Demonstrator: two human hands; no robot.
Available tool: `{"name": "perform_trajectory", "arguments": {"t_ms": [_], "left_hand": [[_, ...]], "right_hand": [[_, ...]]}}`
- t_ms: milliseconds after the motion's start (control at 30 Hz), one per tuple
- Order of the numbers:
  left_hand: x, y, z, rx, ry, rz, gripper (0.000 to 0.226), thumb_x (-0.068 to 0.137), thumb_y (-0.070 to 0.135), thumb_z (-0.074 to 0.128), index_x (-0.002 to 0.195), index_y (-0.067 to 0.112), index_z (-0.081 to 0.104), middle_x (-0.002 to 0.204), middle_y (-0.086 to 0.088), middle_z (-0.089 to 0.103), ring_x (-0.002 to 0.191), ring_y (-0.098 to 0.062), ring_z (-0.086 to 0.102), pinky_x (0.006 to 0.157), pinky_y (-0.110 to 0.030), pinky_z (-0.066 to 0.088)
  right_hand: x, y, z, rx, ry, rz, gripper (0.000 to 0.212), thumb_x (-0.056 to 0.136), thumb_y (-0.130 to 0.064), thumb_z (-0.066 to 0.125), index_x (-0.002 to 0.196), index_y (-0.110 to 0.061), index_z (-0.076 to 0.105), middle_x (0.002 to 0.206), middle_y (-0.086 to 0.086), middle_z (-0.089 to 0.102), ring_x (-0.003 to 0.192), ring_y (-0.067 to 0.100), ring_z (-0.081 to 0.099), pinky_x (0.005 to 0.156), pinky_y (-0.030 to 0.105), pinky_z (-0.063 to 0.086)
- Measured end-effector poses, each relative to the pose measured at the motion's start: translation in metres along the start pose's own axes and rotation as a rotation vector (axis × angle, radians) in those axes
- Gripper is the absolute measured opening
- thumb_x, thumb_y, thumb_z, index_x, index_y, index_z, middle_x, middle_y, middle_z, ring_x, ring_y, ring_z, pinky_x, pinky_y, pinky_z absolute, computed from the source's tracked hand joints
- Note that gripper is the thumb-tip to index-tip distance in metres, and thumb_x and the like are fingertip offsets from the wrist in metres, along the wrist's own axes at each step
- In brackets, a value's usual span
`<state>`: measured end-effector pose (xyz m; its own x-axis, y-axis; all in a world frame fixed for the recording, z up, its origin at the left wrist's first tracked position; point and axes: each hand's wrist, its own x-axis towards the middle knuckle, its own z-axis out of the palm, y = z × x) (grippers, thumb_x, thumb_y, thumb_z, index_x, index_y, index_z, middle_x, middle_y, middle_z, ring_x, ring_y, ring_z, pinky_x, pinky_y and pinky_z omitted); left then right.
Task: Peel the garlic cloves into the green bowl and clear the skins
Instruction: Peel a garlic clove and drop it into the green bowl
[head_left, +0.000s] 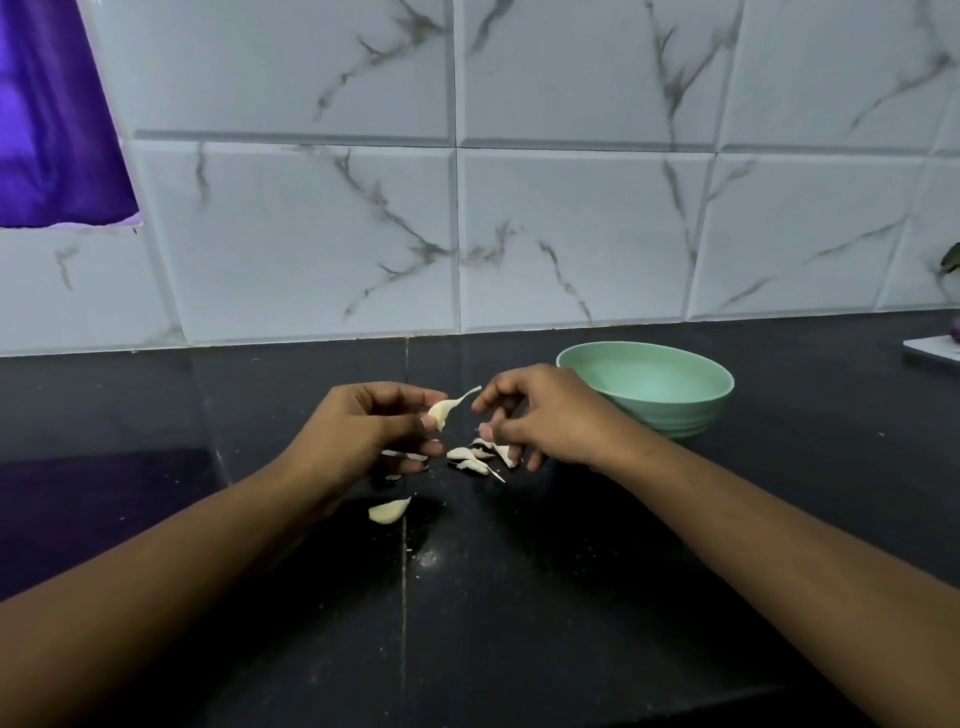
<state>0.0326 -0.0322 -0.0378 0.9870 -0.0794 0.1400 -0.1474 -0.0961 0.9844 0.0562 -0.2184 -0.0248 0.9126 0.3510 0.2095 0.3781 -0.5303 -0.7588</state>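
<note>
We see a black polished stone countertop (519, 597) with a pale green round bowl (675, 415) behind our right hand (545, 415), whose fingers are curled, grip unclear. Our left hand (363, 431) pinches a cream garlic clove (441, 410) above the counter. A loose clove (388, 511) and white papery skins (472, 457) lie below.

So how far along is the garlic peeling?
Early. The green bowl looks empty. The left hand holds a clove, with the right hand close to its tip. A second clove and loose skins lie on the counter, still to deal with.
</note>
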Motion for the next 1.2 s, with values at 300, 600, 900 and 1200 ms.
{"name": "perform_trajectory", "arguments": {"t_ms": [300,600,900,1200], "left_hand": [[0.013,-0.001,0.001,0.778,0.188,0.375,0.011,0.078,0.031,0.077,0.086,0.036,0.073,0.074,0.017,0.071,0.068,0.001,0.067,0.058,-0.016,0.049],[0.017,0.014,-0.011,0.801,-0.031,0.46,0.027,0.086,0.01,0.069,0.105,0.029,0.071,0.101,0.018,0.069,0.086,0.024,0.055,0.079,0.002,0.041],[-0.011,0.047,-0.043,1.039,-0.642,-0.126,0.026,0.066,0.03,0.085,0.087,0.022,0.071,0.078,0.0,0.07,0.063,-0.01,0.066,0.056,-0.025,0.052],[-0.006,0.032,-0.032,0.926,-0.501,0.034,0.018,0.073,0.018,0.081,0.085,0.019,0.068,0.077,0.0,0.072,0.059,-0.013,0.067,0.056,-0.027,0.054]], "right_hand": [[0.004,0.002,-0.006,-0.385,0.004,0.023,0.01,0.092,-0.004,0.054,0.087,-0.005,0.063,0.064,0.008,0.065,0.044,0.013,0.059,0.041,0.017,0.046],[-0.008,-0.011,-0.001,-0.754,0.083,-0.181,0.024,0.088,-0.024,0.061,0.113,-0.024,0.062,0.109,-0.001,0.057,0.106,0.019,0.055,0.075,0.025,0.035],[-0.008,-0.014,0.017,-0.651,0.058,-0.273,0.015,0.074,-0.038,0.076,0.074,-0.026,0.068,0.083,-0.007,0.068,0.082,0.012,0.061,0.071,0.03,0.048],[-0.012,-0.014,0.017,-0.078,-0.164,-0.079,0.008,0.093,-0.01,0.057,0.093,-0.012,0.065,0.072,-0.003,0.064,0.055,0.006,0.058,0.042,0.018,0.048]]}}
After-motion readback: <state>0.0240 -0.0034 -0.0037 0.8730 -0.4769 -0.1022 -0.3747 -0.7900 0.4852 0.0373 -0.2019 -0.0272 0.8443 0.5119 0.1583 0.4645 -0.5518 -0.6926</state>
